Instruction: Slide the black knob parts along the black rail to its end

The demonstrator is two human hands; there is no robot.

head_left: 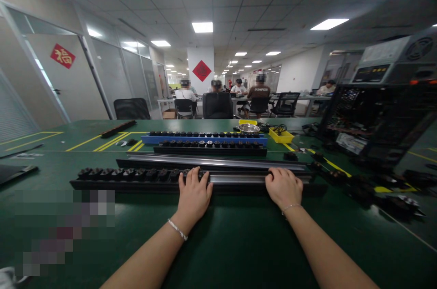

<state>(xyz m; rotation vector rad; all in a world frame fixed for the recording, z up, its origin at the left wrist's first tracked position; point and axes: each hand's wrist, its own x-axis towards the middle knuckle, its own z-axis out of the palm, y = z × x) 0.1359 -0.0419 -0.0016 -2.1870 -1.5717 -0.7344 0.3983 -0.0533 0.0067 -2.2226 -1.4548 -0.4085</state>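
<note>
A long black rail [136, 185] lies across the green table in front of me, with a shiny metal channel [239, 179] showing along its right part. Small black modules [131, 174] stand in a row along its left part. My left hand [194, 193] rests on the right end of that row, its fingers apart over the last modules. Toward the rail's right end my right hand [284, 187] is closed over the edge, fingers curled and their tips hidden. Just behind lies a second black rail [218, 162], its metal channel without modules.
Farther back are a blue rail [205, 140] and a shorter black rail [211, 150], both with modules. A yellow bin [282, 135] and a metal dish [249, 128] stand beyond. Loose black parts [362, 186] and an open-sided machine [362, 116] occupy the right. People sit at far desks.
</note>
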